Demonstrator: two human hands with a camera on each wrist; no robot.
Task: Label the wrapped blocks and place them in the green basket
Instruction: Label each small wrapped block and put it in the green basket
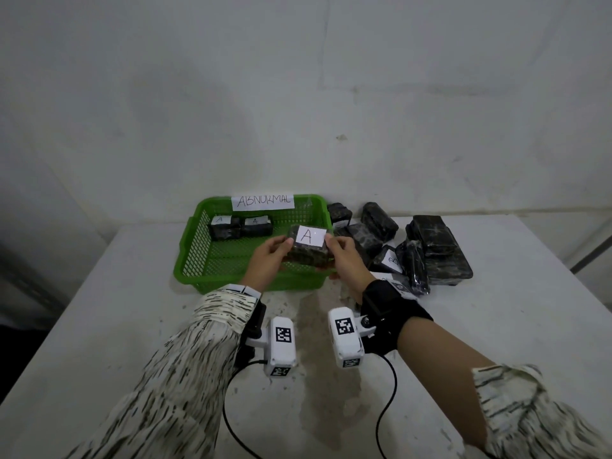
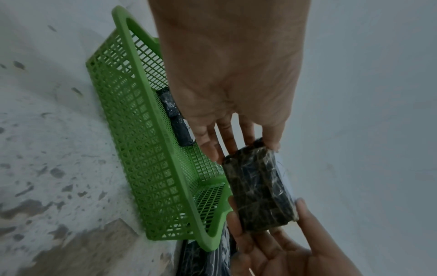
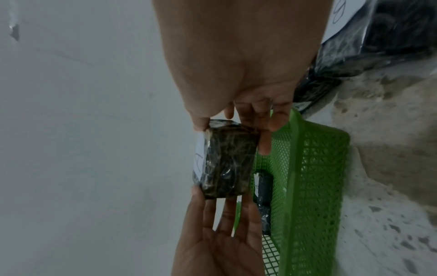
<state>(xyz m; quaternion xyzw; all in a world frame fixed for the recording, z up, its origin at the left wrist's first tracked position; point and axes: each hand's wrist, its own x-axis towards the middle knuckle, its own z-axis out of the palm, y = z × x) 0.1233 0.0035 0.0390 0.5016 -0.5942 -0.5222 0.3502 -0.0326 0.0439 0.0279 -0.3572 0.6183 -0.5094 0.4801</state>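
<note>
I hold a dark film-wrapped block (image 1: 306, 251) over the right part of the green basket (image 1: 190, 250). A white label with the letter A (image 1: 308, 235) is on its top face. My left hand (image 1: 281, 251) pinches its left end, thumb on top and fingers beneath. Its right end sits the same way in my right hand (image 1: 334, 256). The left wrist view shows the block (image 2: 257, 188) between the left hand (image 2: 241, 147) and the right hand (image 2: 272, 242). Two blocks labelled A (image 1: 225, 226) (image 1: 256, 225) lie at the basket's back left.
A paper sign reading ABNORMAL (image 1: 263, 202) hangs on the basket's back rim. A heap of wrapped blocks (image 1: 430, 253) lies on the white table (image 1: 132, 326) just right of the basket, one showing a white label (image 1: 392, 260). A wall stands close behind.
</note>
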